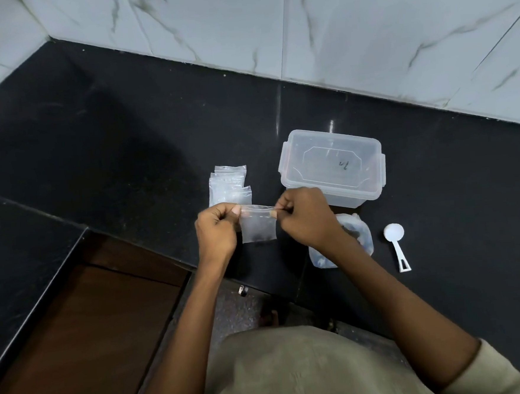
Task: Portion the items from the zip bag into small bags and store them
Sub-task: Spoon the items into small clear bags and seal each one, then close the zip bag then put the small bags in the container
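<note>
— Pinching what, exactly?

— My left hand [216,227] and right hand [303,217] each nip a top corner of a small clear bag [258,224], held just above the black counter [125,138]. Dark bits sit at its bottom; I can't tell what they are.

— And the rest?

— Spare small bags [228,185] lie just beyond my left hand. The lidded clear container [332,165] stands far right. The zip bag [352,239] lies under my right wrist, a white scoop [397,245] to its right.
</note>
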Motion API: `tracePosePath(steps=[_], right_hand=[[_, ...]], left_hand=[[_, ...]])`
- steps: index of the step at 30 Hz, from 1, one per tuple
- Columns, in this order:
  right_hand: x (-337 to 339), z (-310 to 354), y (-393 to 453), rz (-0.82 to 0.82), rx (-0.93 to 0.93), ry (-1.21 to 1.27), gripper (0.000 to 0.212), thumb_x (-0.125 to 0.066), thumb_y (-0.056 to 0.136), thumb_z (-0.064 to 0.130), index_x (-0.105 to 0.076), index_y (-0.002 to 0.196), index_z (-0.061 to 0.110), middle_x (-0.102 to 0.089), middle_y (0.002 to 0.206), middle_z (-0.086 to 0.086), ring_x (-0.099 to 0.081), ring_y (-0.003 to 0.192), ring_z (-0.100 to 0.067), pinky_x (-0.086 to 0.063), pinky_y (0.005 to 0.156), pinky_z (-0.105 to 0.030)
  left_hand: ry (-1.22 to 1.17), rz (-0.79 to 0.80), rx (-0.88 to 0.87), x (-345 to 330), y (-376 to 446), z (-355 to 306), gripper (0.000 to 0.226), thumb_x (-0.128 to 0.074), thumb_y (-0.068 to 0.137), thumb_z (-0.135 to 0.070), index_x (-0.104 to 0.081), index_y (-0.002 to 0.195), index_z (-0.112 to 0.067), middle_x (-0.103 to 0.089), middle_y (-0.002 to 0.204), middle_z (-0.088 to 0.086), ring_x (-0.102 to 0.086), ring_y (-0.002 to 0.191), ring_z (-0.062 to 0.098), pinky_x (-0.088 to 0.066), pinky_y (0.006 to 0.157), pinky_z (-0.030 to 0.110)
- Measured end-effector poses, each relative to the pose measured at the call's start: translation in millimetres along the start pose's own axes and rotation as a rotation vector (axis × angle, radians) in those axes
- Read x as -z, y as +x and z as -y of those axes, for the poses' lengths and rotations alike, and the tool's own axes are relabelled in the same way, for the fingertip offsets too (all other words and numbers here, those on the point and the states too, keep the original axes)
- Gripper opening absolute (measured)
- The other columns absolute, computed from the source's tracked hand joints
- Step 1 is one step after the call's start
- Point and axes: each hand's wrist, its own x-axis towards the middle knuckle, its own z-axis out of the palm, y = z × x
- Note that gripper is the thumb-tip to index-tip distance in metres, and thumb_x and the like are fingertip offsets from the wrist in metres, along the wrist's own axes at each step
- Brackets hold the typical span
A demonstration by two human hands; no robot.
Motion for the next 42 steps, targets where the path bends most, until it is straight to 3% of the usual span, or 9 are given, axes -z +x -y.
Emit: tracePosePath(steps=[4, 6, 12, 24, 29, 32, 36, 39, 42], right_hand=[[-26.5, 13.5, 25.2, 0.019, -0.023, -0.030, 0.010, -0.072, 0.080, 0.011, -0.071, 0.070, 0.014, -0.070, 0.070, 0.007, -0.065, 0.068, -0.010, -0.059, 0.072, -0.035], [-38.1, 18.5, 35.8, 0.021, -0.041, -0.049, 0.011, -0.069, 0.078, 0.008, -0.069, 0.068, 0.012, -0.070, 0.069, 0.001, -0.065, 0.069, -0.017, -0.059, 0.071, -0.039], [-56.6, 22.5, 52.6, -0.034, -0.078, -0.061, 0.011, -0.059, 0.074, 0.005, -0.070, 0.074, 0.007, -0.073, 0.078, -0.009, -0.068, 0.078, -0.029, -0.058, 0.073, -0.042], [-32.4, 6.2, 4.2, -0.216, 0.132, -0.109, 0.033, -0.065, 0.081, 0.003, -0.070, 0.113, 0.005, -0.069, 0.099, -0.011, -0.064, 0.090, -0.028, -0.055, 0.080, -0.042], [9.3, -19.2, -40.0, -0.429, 0.152, -0.128, 0.029, -0.067, 0.076, 0.006, -0.073, 0.104, 0.009, -0.069, 0.098, -0.004, -0.062, 0.092, -0.025, -0.050, 0.083, -0.039], [35.3, -38.4, -63.0, -0.433, 0.048, -0.224, 0.039, -0.066, 0.069, 0.014, -0.074, 0.107, 0.015, -0.069, 0.105, -0.002, -0.061, 0.099, -0.027, -0.047, 0.087, -0.043], [56.3, -61.7, -85.6, -0.222, -0.204, -0.358, 0.050, -0.067, 0.073, 0.025, -0.068, 0.123, 0.020, -0.062, 0.115, -0.005, -0.055, 0.103, -0.028, -0.046, 0.089, -0.042], [55.9, -74.5, -89.9, -0.106, -0.349, -0.238, 0.047, -0.066, 0.080, 0.018, -0.062, 0.127, 0.022, -0.063, 0.111, -0.004, -0.059, 0.101, -0.026, -0.052, 0.084, -0.041], [56.8, -83.6, -91.6, -0.172, -0.447, 0.010, 0.023, -0.063, 0.086, 0.009, -0.069, 0.106, 0.019, -0.069, 0.094, 0.002, -0.065, 0.090, -0.019, -0.054, 0.076, -0.034]], left_hand=[[0.075, -0.056, 0.031, 12.5, 14.8, 0.3, 0.011, -0.069, 0.088, -0.018, -0.076, 0.095, -0.024, -0.075, 0.098, 0.000, -0.071, 0.095, 0.020, -0.059, 0.091, 0.047], [0.189, -0.138, -0.018, 16.8, 15.9, 0.5, 0.028, -0.072, 0.085, -0.007, -0.070, 0.111, -0.016, -0.066, 0.112, 0.001, -0.067, 0.100, 0.022, -0.055, 0.095, 0.040], [0.264, -0.031, -0.095, 9.4, 0.5, 14.2, 0.026, -0.070, 0.079, 0.002, -0.070, 0.080, -0.024, -0.070, 0.087, -0.004, -0.067, 0.078, 0.012, -0.057, 0.080, 0.035], [0.316, -0.042, -0.270, -7.7, -16.9, 16.9, 0.016, -0.066, 0.081, -0.003, -0.072, 0.087, -0.017, -0.068, 0.090, -0.008, -0.065, 0.077, 0.014, -0.055, 0.073, 0.032], [0.241, 0.199, -0.268, -34.2, -35.3, 16.8, 0.013, -0.070, 0.086, -0.018, -0.069, 0.100, -0.018, -0.068, 0.086, -0.007, -0.064, 0.075, 0.010, -0.056, 0.074, 0.031], [0.345, 0.343, -0.174, -54.4, -43.0, 18.0, 0.028, -0.074, 0.089, -0.029, -0.064, 0.113, -0.017, -0.064, 0.097, -0.003, -0.060, 0.080, 0.014, -0.055, 0.084, 0.038], [0.494, 0.505, -0.068, -74.1, -55.9, 8.1, 0.047, -0.073, 0.089, -0.038, -0.055, 0.127, -0.019, -0.057, 0.115, -0.002, -0.056, 0.104, 0.016, -0.048, 0.095, 0.034], [0.501, 0.502, -0.065, -85.4, -61.9, 0.8, 0.023, -0.070, 0.090, -0.032, -0.063, 0.107, -0.019, -0.060, 0.106, -0.002, -0.059, 0.097, 0.018, -0.050, 0.087, 0.033], [0.359, 0.526, 0.077, -92.6, -66.5, -5.8, 0.014, -0.066, 0.094, -0.028, -0.061, 0.085, -0.019, -0.064, 0.088, -0.002, -0.063, 0.084, 0.018, -0.055, 0.075, 0.034]])
